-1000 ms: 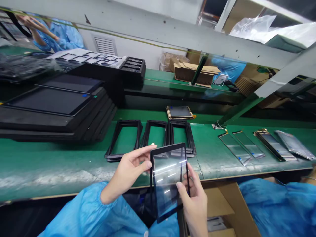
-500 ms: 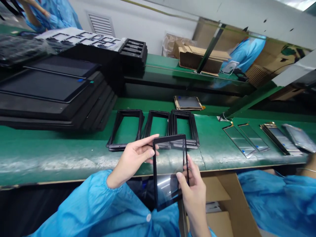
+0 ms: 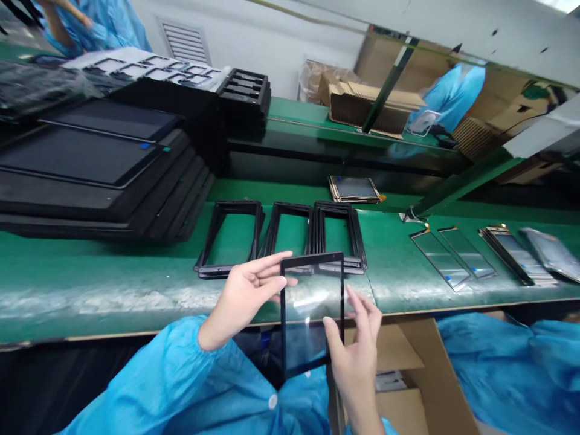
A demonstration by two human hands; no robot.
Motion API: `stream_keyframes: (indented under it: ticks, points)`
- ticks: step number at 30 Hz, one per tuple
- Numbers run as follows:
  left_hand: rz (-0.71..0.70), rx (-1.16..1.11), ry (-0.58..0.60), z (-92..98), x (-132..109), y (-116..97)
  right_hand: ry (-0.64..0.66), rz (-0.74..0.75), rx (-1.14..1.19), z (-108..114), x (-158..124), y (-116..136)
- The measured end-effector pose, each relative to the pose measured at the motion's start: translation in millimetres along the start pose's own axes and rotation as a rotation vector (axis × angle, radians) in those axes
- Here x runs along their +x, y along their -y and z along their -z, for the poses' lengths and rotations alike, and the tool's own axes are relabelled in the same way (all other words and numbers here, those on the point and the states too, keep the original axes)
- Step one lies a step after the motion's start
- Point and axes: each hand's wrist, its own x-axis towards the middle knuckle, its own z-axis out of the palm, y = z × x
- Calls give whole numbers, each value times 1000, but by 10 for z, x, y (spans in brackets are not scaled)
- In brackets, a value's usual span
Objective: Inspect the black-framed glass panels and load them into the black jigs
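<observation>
Black-framed glass panel (image 3: 312,314) is being held up by both hands just over the front edge of the green desk (image 3: 113,266), overlapping the desk from the camera's view. Its left edge is being gripped by the left hand (image 3: 244,296), with the fingertips being pressed against the frame. Its lower right side is being gripped by the right hand (image 3: 356,362), with the thumb being set on the glass and the fingers (image 3: 362,309) being spread beside the right edge. Both arms are being covered by blue gown sleeves (image 3: 154,380).

Open black frames (image 3: 231,238) are being kept side by side on the desk, directly behind the panel. Large dark panels (image 3: 77,157) are being stacked at the desk's left end. Narrow glass strips (image 3: 439,260) are being laid out at its right end, and a small gold-edged stack (image 3: 356,189) is being kept near its back edge. Cardboard box (image 3: 408,374) is being kept below the desk's front edge.
</observation>
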Motion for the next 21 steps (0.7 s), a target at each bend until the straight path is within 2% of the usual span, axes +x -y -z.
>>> stream_keyframes:
  ticks: [2, 5, 8, 13, 17, 19, 21]
  points:
    - [-10, 84, 8, 17, -31, -24, -8, 16, 86, 69, 150, 74]
    - [-36, 171, 41, 57, -92, -50, 139, -112, 311, 183, 408, 178]
    - [-54, 198, 54, 90, -140, -55, 225, -195, 380, 220, 554, 272]
    - [-31, 208, 68, 129, -170, -53, 202, -212, 463, 145, 519, 405]
    - [20, 237, 34, 177, -167, -34, 185, -219, 491, 143, 474, 440]
    - [4, 260, 34, 198, -160, -24, 182, -228, 502, 158, 465, 438]
    - [-70, 360, 69, 199, -151, -29, 184, -234, 502, 145, 451, 435]
